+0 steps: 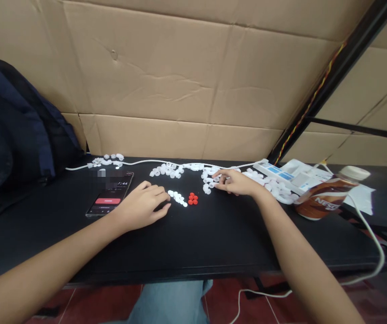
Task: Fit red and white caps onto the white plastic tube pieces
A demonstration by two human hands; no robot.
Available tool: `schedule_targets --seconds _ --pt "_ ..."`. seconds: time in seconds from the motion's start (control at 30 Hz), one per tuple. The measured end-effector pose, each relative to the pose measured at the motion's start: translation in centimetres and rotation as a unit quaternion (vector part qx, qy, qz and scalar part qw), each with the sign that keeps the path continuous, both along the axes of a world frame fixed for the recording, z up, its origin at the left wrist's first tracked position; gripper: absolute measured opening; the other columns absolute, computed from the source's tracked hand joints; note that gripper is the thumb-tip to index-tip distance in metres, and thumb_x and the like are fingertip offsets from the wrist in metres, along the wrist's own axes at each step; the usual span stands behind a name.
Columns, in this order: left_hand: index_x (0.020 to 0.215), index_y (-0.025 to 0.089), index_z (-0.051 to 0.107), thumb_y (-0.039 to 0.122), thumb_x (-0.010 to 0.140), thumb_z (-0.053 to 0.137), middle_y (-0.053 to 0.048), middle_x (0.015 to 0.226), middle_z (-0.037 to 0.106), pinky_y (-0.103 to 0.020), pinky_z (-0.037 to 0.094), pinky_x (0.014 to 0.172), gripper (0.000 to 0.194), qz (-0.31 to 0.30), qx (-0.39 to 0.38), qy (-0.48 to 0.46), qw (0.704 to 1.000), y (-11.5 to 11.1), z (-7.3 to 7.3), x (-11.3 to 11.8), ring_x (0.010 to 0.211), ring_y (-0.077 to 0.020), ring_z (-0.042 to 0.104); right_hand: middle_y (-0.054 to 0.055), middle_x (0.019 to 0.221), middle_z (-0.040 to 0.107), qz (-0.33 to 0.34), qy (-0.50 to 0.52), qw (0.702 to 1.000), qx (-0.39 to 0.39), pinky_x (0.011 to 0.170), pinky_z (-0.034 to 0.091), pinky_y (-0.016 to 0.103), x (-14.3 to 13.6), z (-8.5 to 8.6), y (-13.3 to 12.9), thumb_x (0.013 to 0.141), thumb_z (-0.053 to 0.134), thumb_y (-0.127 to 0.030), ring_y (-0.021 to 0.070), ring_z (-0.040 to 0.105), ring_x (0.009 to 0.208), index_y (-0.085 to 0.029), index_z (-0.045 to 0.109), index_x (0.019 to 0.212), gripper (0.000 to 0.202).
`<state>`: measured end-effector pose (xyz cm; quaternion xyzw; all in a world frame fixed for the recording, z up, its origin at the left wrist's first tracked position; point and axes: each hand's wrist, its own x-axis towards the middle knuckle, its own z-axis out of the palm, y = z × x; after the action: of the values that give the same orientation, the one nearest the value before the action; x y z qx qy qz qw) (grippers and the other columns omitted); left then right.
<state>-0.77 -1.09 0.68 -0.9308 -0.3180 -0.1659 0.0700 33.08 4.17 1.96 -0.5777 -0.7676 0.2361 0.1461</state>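
Note:
My left hand (145, 204) lies palm down on the black table, fingers loosely bent and thumb apart, beside a cluster of small white discs (177, 198). Just right of these discs sits a group of several small red round pieces (193, 199). At a heap of translucent white plastic caps (207, 185), my right hand (234, 182) reaches in from the right. Its index finger and thumb are apart at the heap's edge; no cap shows clearly between them. More white caps (168, 170) lie in a loose pile to the left.
A phone (110, 193) lies left of my left hand, before another small heap of caps (107, 161). At right stand a Nescafe bottle (328, 193) and a blue-and-white box (277, 174). A white cable (146, 161) runs along the back; a dark backpack (21, 121) is at left.

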Motion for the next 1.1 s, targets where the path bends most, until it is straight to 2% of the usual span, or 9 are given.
schedule_targets --seconds 0.17,0.27,0.37,0.47,0.57,0.73,0.97,1.1 --pt "0.099 0.02 0.064 0.031 0.097 0.044 -0.001 0.093 0.066 -0.033 0.033 0.083 0.023 -0.001 0.003 -0.001 1.0 0.0 0.0 -0.1 0.084 -0.0156 0.06 0.008 0.091 0.067 -0.028 -0.028 0.988 0.152 0.072 0.051 0.034 -0.1 -0.2 0.4 0.082 0.06 -0.039 0.0188 0.062 0.073 -0.017 0.061 0.11 0.036" --pt "0.099 0.02 0.063 0.031 0.097 0.044 -0.001 0.094 0.066 -0.033 0.033 0.082 0.022 -0.002 0.001 -0.003 1.0 0.0 0.0 -0.1 0.085 -0.0156 0.06 0.015 0.115 0.064 -0.054 -0.033 0.979 0.193 0.088 0.05 0.042 -0.1 -0.7 0.5 0.081 0.061 -0.05 0.0271 0.063 0.099 -0.016 0.061 0.119 0.051" --pt "0.098 0.02 0.063 0.031 0.097 0.044 -0.001 0.095 0.066 -0.033 0.033 0.082 0.022 -0.005 0.0 -0.005 1.0 -0.1 0.0 0.0 0.085 -0.0159 0.06 0.017 0.142 0.047 -0.057 -0.048 0.984 0.162 0.106 0.039 0.049 -0.4 -1.7 0.8 0.077 0.059 -0.066 0.0344 0.048 0.127 -0.015 0.048 0.138 0.081" --pt "0.098 0.02 0.063 0.031 0.097 0.044 -0.001 0.095 0.066 -0.034 0.033 0.083 0.022 -0.008 -0.002 -0.007 1.0 -0.1 0.0 0.0 0.086 -0.0161 0.061 0.014 0.157 0.025 -0.054 -0.073 0.988 0.125 0.115 0.025 0.051 -1.1 -2.8 1.4 0.074 0.053 -0.077 0.0345 0.025 0.142 -0.018 0.031 0.15 0.098" --pt "0.098 0.02 0.063 0.031 0.097 0.044 -0.001 0.094 0.066 -0.034 0.034 0.083 0.022 -0.007 -0.003 -0.007 1.0 -0.1 0.0 0.1 0.086 -0.016 0.06 0.01 0.159 0.015 -0.048 -0.092 0.989 0.107 0.117 0.021 0.05 -1.9 -3.5 1.9 0.076 0.044 -0.081 0.0322 0.016 0.145 -0.02 0.025 0.152 0.1" --pt "0.098 0.02 0.064 0.031 0.097 0.044 -0.001 0.094 0.066 -0.034 0.034 0.083 0.022 -0.01 -0.004 -0.005 1.0 -0.2 0.0 0.1 0.086 -0.0158 0.06 0.008 0.16 0.012 -0.052 -0.098 0.988 0.108 0.117 0.019 0.049 -3.4 -4.1 2.5 0.082 0.029 -0.08 0.0319 0.013 0.146 -0.02 0.023 0.153 0.093" --pt "0.097 0.02 0.063 0.03 0.097 0.045 -0.001 0.092 0.066 -0.033 0.034 0.083 0.021 -0.012 -0.005 -0.006 1.0 -0.1 0.1 0.2 0.084 -0.0158 0.059 0.013 0.157 0.025 -0.005 -0.079 0.984 0.158 0.119 0.015 0.041 -5.5 -4.0 2.8 0.095 0.017 -0.063 0.0247 0.018 0.146 -0.011 0.035 0.148 0.076" --pt "0.097 0.02 0.063 0.03 0.097 0.045 -0.001 0.092 0.066 -0.033 0.034 0.083 0.02 -0.012 -0.007 -0.01 1.0 -0.2 0.1 0.2 0.085 -0.0159 0.06 0.01 0.157 0.026 -0.004 -0.065 0.979 0.191 0.118 0.017 0.043 -6.0 -3.4 2.5 0.096 0.017 -0.062 0.0239 0.021 0.145 -0.017 0.035 0.148 0.071"
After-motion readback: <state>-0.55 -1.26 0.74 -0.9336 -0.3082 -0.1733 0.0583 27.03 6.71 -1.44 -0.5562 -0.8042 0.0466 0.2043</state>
